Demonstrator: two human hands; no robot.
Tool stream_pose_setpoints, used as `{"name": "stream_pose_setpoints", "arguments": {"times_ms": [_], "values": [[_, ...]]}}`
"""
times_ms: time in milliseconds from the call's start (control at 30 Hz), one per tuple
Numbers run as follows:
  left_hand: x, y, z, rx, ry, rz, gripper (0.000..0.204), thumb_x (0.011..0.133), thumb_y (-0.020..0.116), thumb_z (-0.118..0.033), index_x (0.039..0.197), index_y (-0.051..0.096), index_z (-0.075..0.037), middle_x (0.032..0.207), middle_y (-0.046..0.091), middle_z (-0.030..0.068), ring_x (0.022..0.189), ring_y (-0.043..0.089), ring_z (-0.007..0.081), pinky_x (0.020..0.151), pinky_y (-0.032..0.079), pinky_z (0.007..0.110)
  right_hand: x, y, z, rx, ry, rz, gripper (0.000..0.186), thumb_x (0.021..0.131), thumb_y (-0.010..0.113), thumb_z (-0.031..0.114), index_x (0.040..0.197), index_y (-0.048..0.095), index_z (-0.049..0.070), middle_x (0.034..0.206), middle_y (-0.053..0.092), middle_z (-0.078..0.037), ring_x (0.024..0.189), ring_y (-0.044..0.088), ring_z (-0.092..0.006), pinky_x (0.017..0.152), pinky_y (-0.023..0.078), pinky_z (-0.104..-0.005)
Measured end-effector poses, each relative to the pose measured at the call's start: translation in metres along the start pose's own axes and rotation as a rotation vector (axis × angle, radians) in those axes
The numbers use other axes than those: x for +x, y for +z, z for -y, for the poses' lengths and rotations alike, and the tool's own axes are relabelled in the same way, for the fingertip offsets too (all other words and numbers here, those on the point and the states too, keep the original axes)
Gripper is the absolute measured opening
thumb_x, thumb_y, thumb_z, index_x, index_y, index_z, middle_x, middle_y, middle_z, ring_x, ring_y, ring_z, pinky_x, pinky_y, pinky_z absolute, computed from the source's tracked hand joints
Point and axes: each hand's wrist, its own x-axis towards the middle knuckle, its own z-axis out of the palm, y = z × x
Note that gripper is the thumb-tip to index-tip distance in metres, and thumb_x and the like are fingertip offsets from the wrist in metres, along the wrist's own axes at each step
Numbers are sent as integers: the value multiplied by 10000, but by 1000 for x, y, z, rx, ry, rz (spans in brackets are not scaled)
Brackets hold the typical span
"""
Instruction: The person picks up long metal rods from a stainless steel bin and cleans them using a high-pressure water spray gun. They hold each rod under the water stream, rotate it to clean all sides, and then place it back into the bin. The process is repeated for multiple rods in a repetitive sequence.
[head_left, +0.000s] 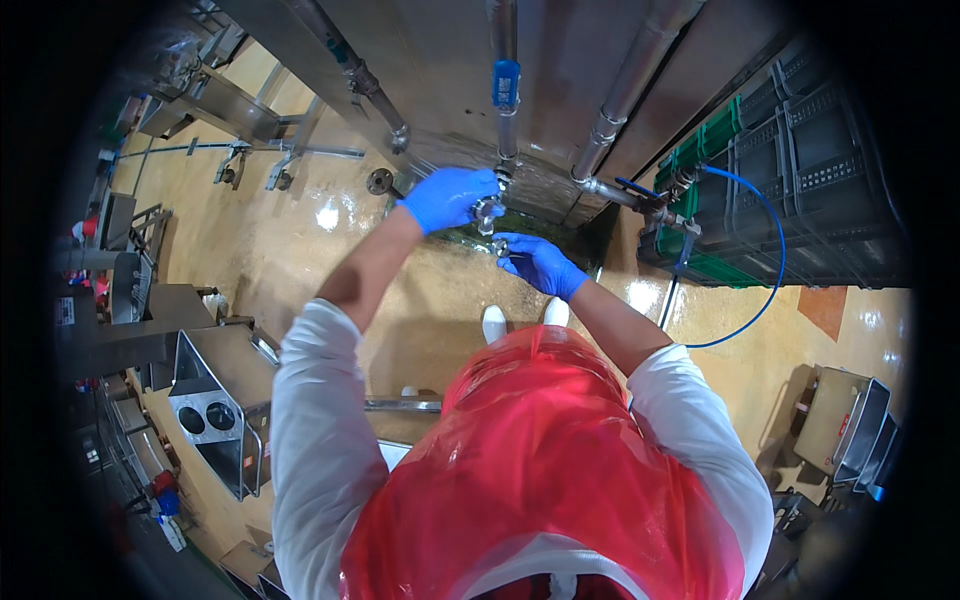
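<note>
My left hand [447, 198], in a blue glove, is closed around a shiny metal pipe fitting [487, 214] at the lower end of a vertical steel pipe [507, 130]. A blue sleeve or handle [506, 85] sits higher on that pipe. Just below and to the right, my right hand [543, 266], also blue-gloved, pinches a small metal piece [500, 247] between thumb and fingers. Its exact kind is too small to tell. A narrow gap separates this piece from the fitting above. My fingers partly cover both parts.
More steel pipes [625, 95] run along the metal wall. At right, a blue hose [778, 255] loops from a valve beside stacked dark crates [840, 180]. A steel bin with two round holes [207, 415] stands left. The tan floor [330, 215] looks wet.
</note>
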Motion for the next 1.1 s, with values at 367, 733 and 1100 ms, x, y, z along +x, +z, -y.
{"name": "stream_pose_setpoints", "arguments": {"times_ms": [367,733,1100], "values": [[-32,78,-61,-540,-630,-788,374,788,860,-183,1097,702,-43,1023,666,99,951,646,221,890,520,333,21,17,-18,-219,-47,-318,159,967,603,101,1119,637,69,895,641,-57,701,635,-156,581,516,-268],[-48,197,-59,-1578,-858,-839,205,978,611,-240,1076,652,-65,962,611,-9,921,541,94,881,442,267,23,20,-24,-422,-371,-403,295,934,626,-5,1224,661,33,979,678,-55,805,651,-141,660,531,-258],[-51,195,-52,-1688,-916,-833,197,988,631,-249,1049,679,-67,913,636,-4,841,579,95,769,483,266,16,20,-14,-288,-197,-303,241,961,614,29,1191,677,62,952,704,-50,791,675,-143,711,562,-274]]}}
